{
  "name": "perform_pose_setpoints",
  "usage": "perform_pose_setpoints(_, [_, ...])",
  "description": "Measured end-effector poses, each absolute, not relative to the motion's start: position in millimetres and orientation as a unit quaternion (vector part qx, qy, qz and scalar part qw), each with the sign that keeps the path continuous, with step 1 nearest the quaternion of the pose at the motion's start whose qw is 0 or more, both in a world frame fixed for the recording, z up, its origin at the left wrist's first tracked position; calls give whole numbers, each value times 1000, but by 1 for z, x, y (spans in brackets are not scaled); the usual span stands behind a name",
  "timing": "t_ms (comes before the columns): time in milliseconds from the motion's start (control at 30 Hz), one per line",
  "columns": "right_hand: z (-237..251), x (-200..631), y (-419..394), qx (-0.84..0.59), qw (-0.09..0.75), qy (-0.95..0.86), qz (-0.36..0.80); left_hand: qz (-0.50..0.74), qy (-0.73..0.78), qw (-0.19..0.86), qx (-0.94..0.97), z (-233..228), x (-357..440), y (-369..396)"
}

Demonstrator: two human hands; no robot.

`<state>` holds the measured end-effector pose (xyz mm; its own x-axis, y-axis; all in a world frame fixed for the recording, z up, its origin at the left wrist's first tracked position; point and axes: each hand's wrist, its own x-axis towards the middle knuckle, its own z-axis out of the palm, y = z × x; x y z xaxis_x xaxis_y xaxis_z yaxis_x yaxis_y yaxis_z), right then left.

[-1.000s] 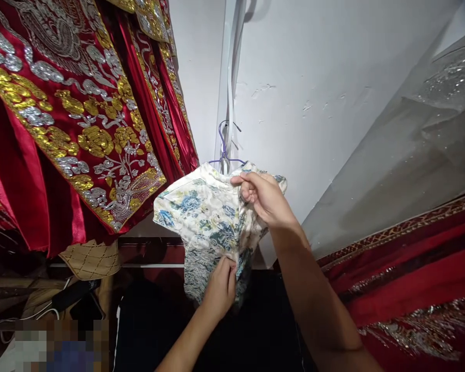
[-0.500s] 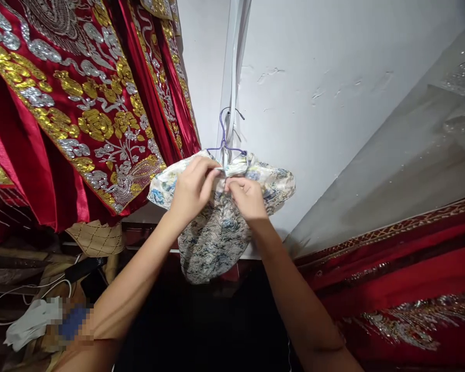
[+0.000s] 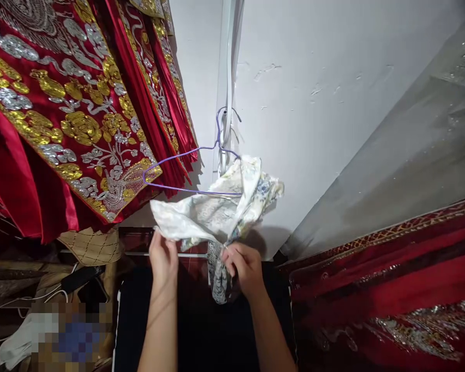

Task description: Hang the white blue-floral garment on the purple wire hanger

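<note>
A light garment with a blue floral print [image 3: 217, 212] hangs partly off a purple wire hanger [image 3: 189, 151]. The hanger's left arm is bare, while its right arm is still inside the garment. My left hand [image 3: 163, 256] grips the garment's left edge below that bare arm, fingers closed on the cloth. At the lower middle, my right hand [image 3: 242, 263] pinches the garment near the bottom of its opening. The pale inner side of the cloth shows, and the lower part hangs bunched between my hands.
Red garments with gold and silver embroidery [image 3: 81, 124] hang at left. A white wall [image 3: 313, 103] with a vertical pole [image 3: 228, 67] stands behind the hanger. Red sequined fabric [image 3: 403, 289] fills the lower right. A white cable [image 3: 8, 292] and a dark device lie lower left.
The garment's left side has come off the hanger and moved down. Both hands moved lower and nearer to me, the left one also leftward. The garment's front has opened.
</note>
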<state>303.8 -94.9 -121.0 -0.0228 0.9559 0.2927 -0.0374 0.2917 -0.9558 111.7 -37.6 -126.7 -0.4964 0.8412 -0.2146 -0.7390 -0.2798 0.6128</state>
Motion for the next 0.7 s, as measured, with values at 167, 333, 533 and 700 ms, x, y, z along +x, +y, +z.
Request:
perform_pose_setpoints(167, [-152,310,-114,-441,529,-544,480,754,306,564,139,-129,146,-65])
perform_pose_setpoints(333, [-148,316,-105,-467,574,-515,433,702,229,584,337,-92,169,-94])
perform_pose_setpoints(533, [-141,304,-110,-336,572,-503,554,541,335,376,674,-84,169,-121])
perform_pose_setpoints(700, [-107,312,-103,-319,452,-623,553,471,357,352,726,-93,136,-99])
